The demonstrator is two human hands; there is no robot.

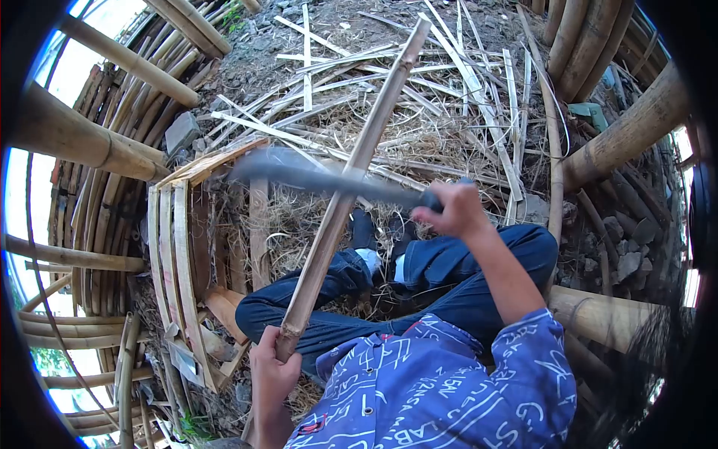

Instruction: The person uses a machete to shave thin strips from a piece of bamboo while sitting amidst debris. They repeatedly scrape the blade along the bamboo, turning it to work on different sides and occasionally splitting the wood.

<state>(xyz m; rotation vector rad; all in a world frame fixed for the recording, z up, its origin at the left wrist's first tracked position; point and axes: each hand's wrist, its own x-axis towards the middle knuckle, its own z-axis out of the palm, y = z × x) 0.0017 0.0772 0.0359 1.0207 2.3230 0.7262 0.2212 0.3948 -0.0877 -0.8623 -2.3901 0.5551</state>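
Note:
My left hand (274, 364) is closed around the lower end of a long split bamboo piece (359, 161). The bamboo slants up and away to the right, over my bent legs, its hollow side showing. My right hand (455, 209) grips the dark handle of a machete (321, 179). Its wide blade, smeared by motion, points left and crosses the bamboo around its middle in this view.
A wooden crate (173, 254) stands to my left. Bamboo slivers (479, 97) and curly shavings litter the ground ahead. Thick bamboo poles (636, 123) rise on both sides, with broken stones (630, 263) at the right.

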